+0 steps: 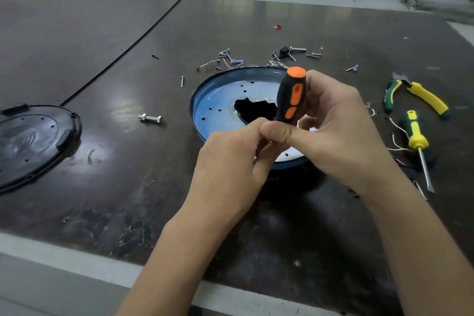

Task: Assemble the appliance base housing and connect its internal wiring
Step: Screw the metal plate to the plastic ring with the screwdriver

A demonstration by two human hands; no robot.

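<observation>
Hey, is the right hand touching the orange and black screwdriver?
Touching. The head view shows the right hand with its fingers curled round the orange and black screwdriver handle, and the thumb lies across its lower end.

I see open tabletop (107, 161) left of the blue housing (213, 100), only a bolt (150, 118) there. Right side's crowded: pliers (420, 96), yellow screwdriver (416, 141). Loose screws (230, 58) litter the far side.

screwdriver (292, 96) shaft hidden, black cover (30, 141) cropped at left
</observation>
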